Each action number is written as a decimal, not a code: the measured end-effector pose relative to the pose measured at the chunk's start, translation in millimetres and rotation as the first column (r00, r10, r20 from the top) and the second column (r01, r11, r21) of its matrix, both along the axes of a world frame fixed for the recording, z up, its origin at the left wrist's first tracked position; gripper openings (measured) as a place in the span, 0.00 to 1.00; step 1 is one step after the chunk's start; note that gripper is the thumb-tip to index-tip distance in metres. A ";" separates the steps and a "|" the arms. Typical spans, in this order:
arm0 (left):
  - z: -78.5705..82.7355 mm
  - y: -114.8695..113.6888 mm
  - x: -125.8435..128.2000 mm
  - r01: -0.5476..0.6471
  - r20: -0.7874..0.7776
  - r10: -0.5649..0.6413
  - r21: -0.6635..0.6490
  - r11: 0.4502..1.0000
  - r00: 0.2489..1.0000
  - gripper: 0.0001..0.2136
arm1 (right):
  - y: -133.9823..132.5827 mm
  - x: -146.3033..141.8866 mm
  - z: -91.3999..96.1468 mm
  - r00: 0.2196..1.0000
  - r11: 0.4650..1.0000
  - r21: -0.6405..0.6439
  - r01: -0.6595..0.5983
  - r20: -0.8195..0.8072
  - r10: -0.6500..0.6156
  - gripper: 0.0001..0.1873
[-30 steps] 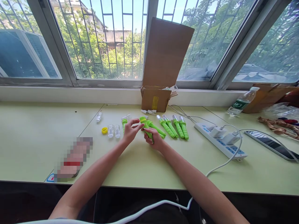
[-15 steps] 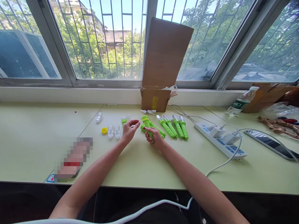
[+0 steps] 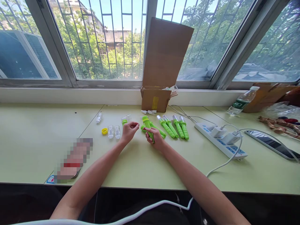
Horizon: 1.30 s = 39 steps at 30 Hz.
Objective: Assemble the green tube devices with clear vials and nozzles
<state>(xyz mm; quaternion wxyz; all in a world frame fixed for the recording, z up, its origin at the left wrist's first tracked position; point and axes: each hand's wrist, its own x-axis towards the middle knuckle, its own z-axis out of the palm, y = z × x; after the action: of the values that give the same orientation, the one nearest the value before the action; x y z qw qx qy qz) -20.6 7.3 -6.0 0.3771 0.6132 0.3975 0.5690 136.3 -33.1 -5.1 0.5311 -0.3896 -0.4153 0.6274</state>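
1. Head view: we count two bare hands over one pale green counter (image 3: 140, 165).
2. Our right hand (image 3: 155, 139) grips one green threaded handle (image 3: 147, 124); its fingers are wrapped around the lower part, and the threaded end tilts up and away from us.
3. Our left hand (image 3: 128, 132) is just left of that handle, apart from it, thumb and index finger pressed together at the tips. We cannot tell whether anything small sits between them.
4. Behind the held handle we see further green handles (image 3: 161, 133) lying on the counter; they overlap, so we cannot count them surely.
5. To their right lie four clear-tipped green sticks (image 3: 170, 126), in two pairs.
6. Beyond our left hand, partly hidden by it, is one green piece (image 3: 125, 122) with clear plastic about its top.
7. Farther left stand two clear cylinders (image 3: 110, 132) side by side, with one yellow ring (image 3: 104, 131) just beside them and one small clear piece (image 3: 99, 117) behind.
8. At the back we find one open cardboard box (image 3: 153, 98), several small white pieces (image 3: 148, 112) before it.
9. On the right are one power strip (image 3: 226, 148), one plastic bottle (image 3: 243, 101) and one smartphone (image 3: 269, 144).
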 end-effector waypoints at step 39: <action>0.9 15.3 -3.7 -0.052 -0.454 0.199 0.314 0.948 0.869 0.23 | 0.9 -5.7 -5.0 0.963 0.963 0.218 0.158 0.180 -0.199 0.13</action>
<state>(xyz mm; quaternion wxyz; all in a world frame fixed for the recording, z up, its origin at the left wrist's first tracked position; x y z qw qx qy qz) -24.3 22.6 -5.1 0.1338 0.7563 0.4295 0.4750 130.5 -32.2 -10.1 0.5778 -0.4309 -0.4910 0.4892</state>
